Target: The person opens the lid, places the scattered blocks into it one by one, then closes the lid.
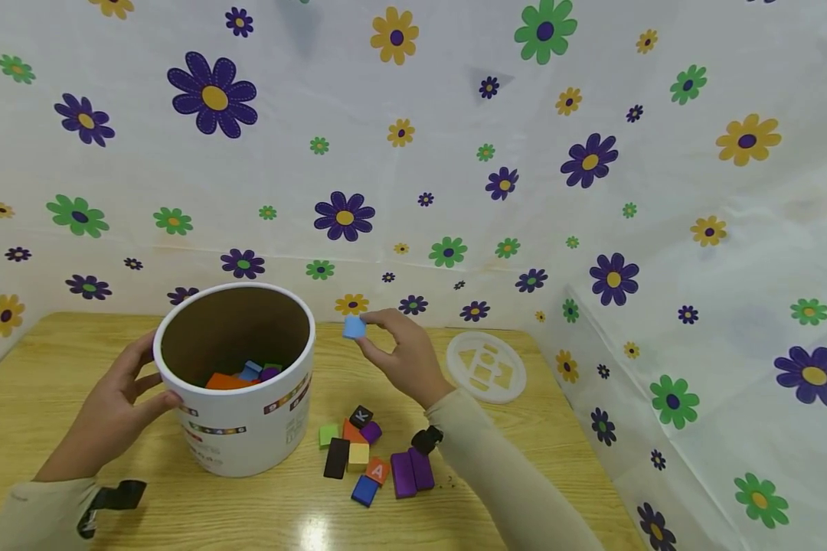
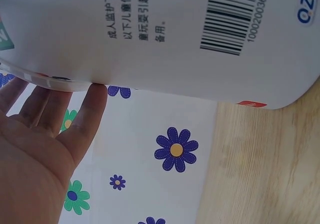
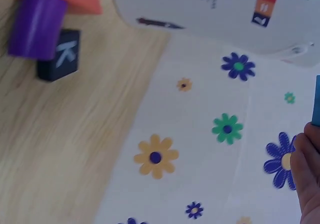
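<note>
A large white bucket [image 1: 248, 436] with printed labels stands on the table, its top uncovered. My left hand [image 1: 117, 405] holds it at the upper left side, thumb on the front just below the rim and fingers around the left; the left wrist view also shows this hand [image 2: 45, 139] against the wall. Inside lie colored blocks, among them an orange block [image 1: 230, 382] and a blue one [image 1: 251, 370]. To the right of the bucket, my right hand [image 1: 406, 356] pinches a small light blue block [image 1: 354, 327] between thumb and fingers, raised above the table.
Several loose blocks lie right of the bucket, including a black letter block [image 1: 361, 416], a yellow block [image 1: 358, 458], a dark blue block [image 1: 365, 490] and two purple blocks [image 1: 403, 474]. A white lid with cutouts [image 1: 458, 375] lies at the back right. Flower-printed sheeting [image 1: 282, 168] walls the table.
</note>
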Tool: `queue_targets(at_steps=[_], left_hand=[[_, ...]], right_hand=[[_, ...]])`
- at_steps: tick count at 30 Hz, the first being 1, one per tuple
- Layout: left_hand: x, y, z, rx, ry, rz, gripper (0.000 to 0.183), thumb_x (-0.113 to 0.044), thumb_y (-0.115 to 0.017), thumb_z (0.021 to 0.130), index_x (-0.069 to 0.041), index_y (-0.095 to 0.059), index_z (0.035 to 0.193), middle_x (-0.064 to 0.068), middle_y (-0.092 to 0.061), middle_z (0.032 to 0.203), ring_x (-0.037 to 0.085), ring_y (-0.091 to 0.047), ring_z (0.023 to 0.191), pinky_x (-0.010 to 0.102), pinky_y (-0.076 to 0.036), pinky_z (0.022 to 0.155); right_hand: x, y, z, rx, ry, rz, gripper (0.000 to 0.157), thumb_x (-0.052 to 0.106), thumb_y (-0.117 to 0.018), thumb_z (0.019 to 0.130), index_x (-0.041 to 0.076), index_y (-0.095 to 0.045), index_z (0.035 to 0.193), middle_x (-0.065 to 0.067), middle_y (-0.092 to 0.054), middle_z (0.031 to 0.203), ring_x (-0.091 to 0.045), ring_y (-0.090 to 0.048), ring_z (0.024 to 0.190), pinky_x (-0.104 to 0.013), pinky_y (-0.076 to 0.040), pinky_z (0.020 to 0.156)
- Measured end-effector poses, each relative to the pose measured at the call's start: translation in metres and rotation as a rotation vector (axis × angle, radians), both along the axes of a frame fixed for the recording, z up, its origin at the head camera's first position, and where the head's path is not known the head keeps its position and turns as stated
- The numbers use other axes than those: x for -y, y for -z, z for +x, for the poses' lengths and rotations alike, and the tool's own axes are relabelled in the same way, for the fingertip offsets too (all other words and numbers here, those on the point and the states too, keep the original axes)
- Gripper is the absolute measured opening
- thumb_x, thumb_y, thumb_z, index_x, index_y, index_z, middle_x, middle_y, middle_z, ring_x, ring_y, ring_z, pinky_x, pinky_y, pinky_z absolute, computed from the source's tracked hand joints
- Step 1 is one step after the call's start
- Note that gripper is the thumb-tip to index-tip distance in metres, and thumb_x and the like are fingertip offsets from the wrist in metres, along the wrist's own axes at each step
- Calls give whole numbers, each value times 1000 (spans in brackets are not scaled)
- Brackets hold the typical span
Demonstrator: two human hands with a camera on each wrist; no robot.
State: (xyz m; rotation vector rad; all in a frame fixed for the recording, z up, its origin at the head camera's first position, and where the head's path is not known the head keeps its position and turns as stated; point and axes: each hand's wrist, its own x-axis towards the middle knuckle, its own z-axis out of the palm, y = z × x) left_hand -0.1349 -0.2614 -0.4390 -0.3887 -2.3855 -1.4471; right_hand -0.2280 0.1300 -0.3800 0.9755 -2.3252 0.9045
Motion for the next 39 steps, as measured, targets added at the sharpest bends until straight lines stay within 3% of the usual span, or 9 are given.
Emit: queue_targets(at_steps=[7, 15, 25, 30, 39], left_hand=[[1, 0, -1, -8, 11, 3, 89, -3, -75, 94, -24, -25, 165, -10, -35, 161, -4, -35, 131, -2, -39, 91], [2, 2, -1, -2, 4, 0, 90, -3, -75, 93, -25, -25, 165, -10, -35, 161, -4, -35, 130, -2, -39, 91], [2, -2, 1, 22, -3, -5, 82, -8, -68, 98, -29, -25, 165, -14, -34, 162, -8, -34, 131, -3, -37, 91], [3, -2, 1, -1, -2, -5, 82, -6, -68, 98, -27, -26, 165, -14, -35, 161, -7, -35, 131, -2, -38, 92], [2, -1, 1, -1, -13, -4, 80, -8, -67, 98, -27, -27, 165, -16, -35, 161, -8, -35, 131, -2, -38, 92]], right_hand=[[21, -18, 8, -37, -54, -45, 31, 15, -77, 95, 6, -71, 124, -7, -72, 121, -21, -68, 115, -32, -56, 102], [47, -32, 17, 3, -140, -38, 32, 17, -76, 95, 7, -71, 125, -5, -71, 123, -19, -64, 121, -28, -49, 110], [68, -38, 19, 30, -174, 24, 32, 17, -77, 95, 8, -71, 125, -4, -68, 124, -17, -61, 118, -23, -50, 106], [75, -41, 18, 66, -193, 54, 33, 17, -76, 96, 8, -70, 127, -4, -68, 123, -17, -61, 117, -21, -50, 105], [82, -43, 14, 146, -287, 59, 33, 15, -76, 96, 8, -70, 127, -4, -69, 124, -15, -62, 116, -19, -49, 103]])
